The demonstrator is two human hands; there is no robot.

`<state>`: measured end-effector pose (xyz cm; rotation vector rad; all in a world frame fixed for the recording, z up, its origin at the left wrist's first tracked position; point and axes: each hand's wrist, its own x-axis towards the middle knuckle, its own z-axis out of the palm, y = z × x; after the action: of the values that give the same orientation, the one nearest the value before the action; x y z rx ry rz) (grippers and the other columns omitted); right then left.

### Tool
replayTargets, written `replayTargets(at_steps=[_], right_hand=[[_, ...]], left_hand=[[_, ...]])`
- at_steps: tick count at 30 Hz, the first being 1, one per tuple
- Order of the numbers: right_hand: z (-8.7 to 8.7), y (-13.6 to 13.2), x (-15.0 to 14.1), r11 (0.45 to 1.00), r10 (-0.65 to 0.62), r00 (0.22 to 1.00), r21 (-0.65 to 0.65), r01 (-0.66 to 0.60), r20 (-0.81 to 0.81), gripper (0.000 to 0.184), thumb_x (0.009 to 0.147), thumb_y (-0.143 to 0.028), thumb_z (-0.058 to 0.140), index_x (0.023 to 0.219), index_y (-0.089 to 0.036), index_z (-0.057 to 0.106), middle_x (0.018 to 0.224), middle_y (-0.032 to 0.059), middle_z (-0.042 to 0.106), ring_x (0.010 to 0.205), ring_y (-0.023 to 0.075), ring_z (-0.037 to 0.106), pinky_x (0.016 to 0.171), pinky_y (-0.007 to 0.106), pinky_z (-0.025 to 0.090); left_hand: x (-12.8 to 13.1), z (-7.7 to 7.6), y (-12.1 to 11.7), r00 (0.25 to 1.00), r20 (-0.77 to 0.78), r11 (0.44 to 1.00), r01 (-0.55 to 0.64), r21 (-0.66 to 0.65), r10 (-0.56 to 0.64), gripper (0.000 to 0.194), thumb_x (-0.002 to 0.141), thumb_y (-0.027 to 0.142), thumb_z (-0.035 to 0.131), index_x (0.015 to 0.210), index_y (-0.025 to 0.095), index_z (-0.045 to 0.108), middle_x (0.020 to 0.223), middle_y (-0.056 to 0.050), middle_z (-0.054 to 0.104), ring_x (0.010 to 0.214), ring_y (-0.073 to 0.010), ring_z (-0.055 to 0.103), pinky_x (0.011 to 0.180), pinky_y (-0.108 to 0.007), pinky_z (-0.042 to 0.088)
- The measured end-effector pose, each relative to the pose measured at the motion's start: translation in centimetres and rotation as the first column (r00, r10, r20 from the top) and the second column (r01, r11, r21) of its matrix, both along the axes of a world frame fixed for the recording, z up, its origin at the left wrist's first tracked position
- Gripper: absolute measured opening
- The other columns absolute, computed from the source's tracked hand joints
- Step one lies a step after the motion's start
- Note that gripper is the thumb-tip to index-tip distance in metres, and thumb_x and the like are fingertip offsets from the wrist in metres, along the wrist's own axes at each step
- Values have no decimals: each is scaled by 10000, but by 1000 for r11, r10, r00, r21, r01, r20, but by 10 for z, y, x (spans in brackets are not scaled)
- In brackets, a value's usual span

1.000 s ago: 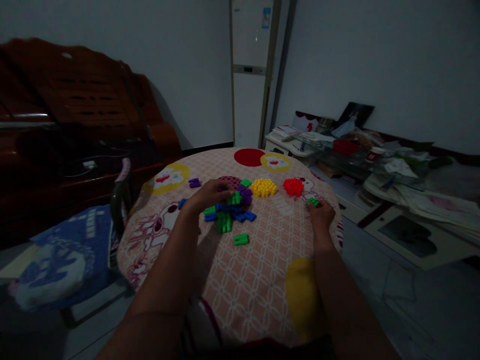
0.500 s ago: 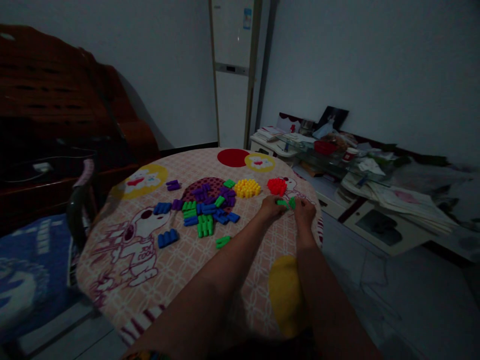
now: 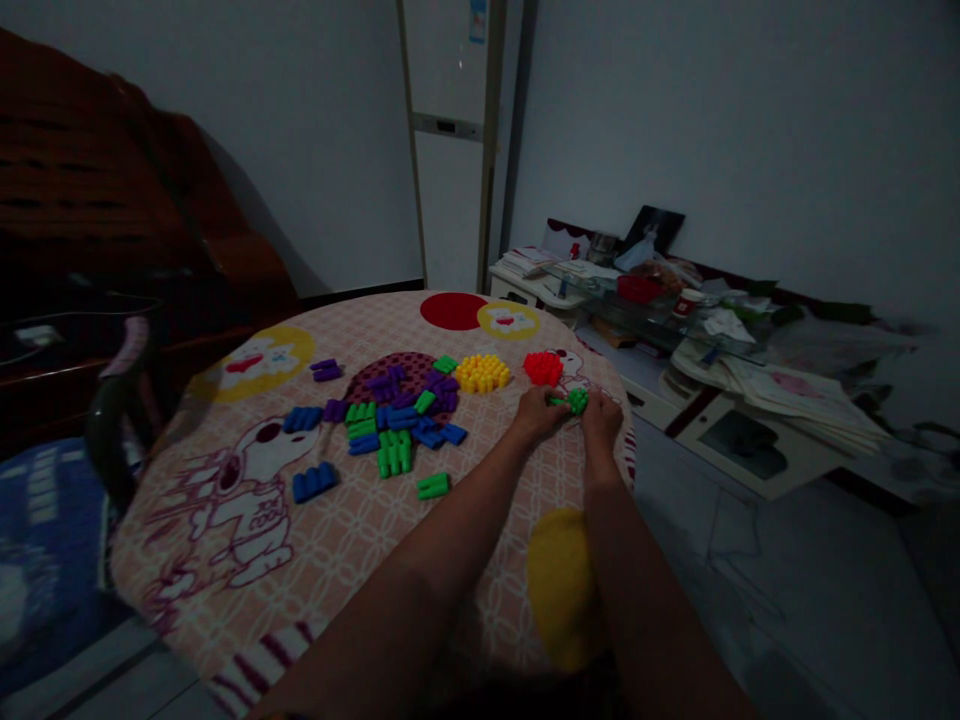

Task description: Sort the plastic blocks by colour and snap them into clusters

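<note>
My left hand (image 3: 537, 414) and my right hand (image 3: 602, 416) meet over the right side of the table. Both are closed on green building blocks (image 3: 577, 400), whose ends touch or nearly touch between the fingers. Just beyond them lies a cluster of red blocks (image 3: 543, 368), and a cluster of yellow blocks (image 3: 482, 373) is to its left. Farther left are loose green blocks (image 3: 394, 454), blue blocks (image 3: 314, 482) and purple blocks (image 3: 386, 384), some piled on each other. A single green block (image 3: 433, 486) lies nearer to me.
A patterned cloth covers the round table (image 3: 480, 540). On the right, a low cabinet (image 3: 739, 440) carries papers, bags and a cup (image 3: 686, 303). A chair (image 3: 112, 410) stands at the left, near a wooden sofa (image 3: 157, 200). A tall white appliance (image 3: 450, 200) is behind.
My left hand has moved right from the pile with a green block and come up to my right hand. The green blocks are now together. The view has turned right.
</note>
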<state>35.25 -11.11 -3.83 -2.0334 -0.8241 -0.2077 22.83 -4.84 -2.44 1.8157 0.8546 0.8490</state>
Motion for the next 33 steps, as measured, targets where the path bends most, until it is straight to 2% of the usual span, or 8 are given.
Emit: replayTargets(at_steps=[6, 9, 12, 15, 18, 24, 30, 33], right_hand=[[-1, 1, 2, 1000, -6, 1000, -3, 6, 9, 526, 941, -403, 323, 813, -137, 759, 825, 166, 734, 736, 237, 589, 657, 308, 365], [-2, 1, 1, 1000, -12, 1000, 1, 12, 23, 522, 940, -408, 331, 792, -146, 757, 814, 159, 735, 723, 231, 581, 643, 304, 356], [-2, 0, 1, 1000, -9, 999, 6, 9, 36, 531, 941, -403, 316, 783, -150, 757, 809, 157, 736, 713, 228, 572, 629, 302, 345], [-1, 0, 0, 1000, 2, 999, 0, -2, 42, 562, 945, -418, 297, 789, -138, 758, 817, 169, 734, 711, 234, 569, 627, 311, 340], [-1, 0, 1, 1000, 1, 1000, -14, -1, 30, 567, 940, -423, 296, 799, -129, 760, 823, 174, 732, 719, 241, 571, 635, 318, 340], [-1, 1, 3, 1000, -12, 1000, -14, 12, -3, 517, 919, -397, 328, 802, -141, 761, 814, 157, 731, 729, 240, 570, 657, 319, 355], [0, 0, 3, 1000, 2, 1000, -26, -2, -9, 553, 913, -411, 320, 811, -115, 776, 817, 178, 732, 732, 250, 577, 653, 330, 353], [2, 0, 3, 1000, 0, 999, -12, 0, -33, 553, 906, -430, 340, 797, -117, 783, 794, 170, 734, 709, 234, 562, 639, 319, 345]], left_hand=[[-3, -3, 8, 990, 21, 990, 141, 30, -142, 270, 849, 308, 594, 914, 111, 767, 762, -57, 716, 723, -167, 641, 726, -280, 511], [-3, -2, 11, 983, -25, 979, 183, 86, -181, 246, 848, 299, 592, 868, 125, 766, 807, -62, 735, 778, -174, 658, 785, -287, 520], [2, -1, 10, 991, -61, 986, 123, 116, -116, 207, 825, 254, 631, 932, 140, 767, 920, -76, 758, 872, -190, 676, 853, -302, 522], [9, -4, 7, 1000, -26, 998, 7, 69, -6, 267, 814, 217, 659, 1054, 137, 743, 997, -90, 755, 891, -192, 685, 841, -302, 533], [13, -9, 3, 999, 18, 999, -32, 32, 31, 308, 802, 187, 671, 1102, 134, 717, 1000, -79, 747, 875, -178, 681, 820, -295, 539], [11, -10, 2, 1000, -14, 1000, -6, 10, 7, 374, 761, 132, 689, 1134, 130, 696, 1010, -68, 740, 859, -164, 674, 829, -294, 540], [11, -12, 3, 995, 8, 992, 96, 76, -97, 490, 762, 90, 626, 1252, 95, 644, 1193, -119, 716, 1009, -196, 679, 934, -324, 532], [12, -15, 2, 990, 16, 985, 135, 109, -137, 527, 759, 74, 595, 1284, 107, 634, 1222, -117, 712, 1057, -218, 676, 975, -353, 526]])
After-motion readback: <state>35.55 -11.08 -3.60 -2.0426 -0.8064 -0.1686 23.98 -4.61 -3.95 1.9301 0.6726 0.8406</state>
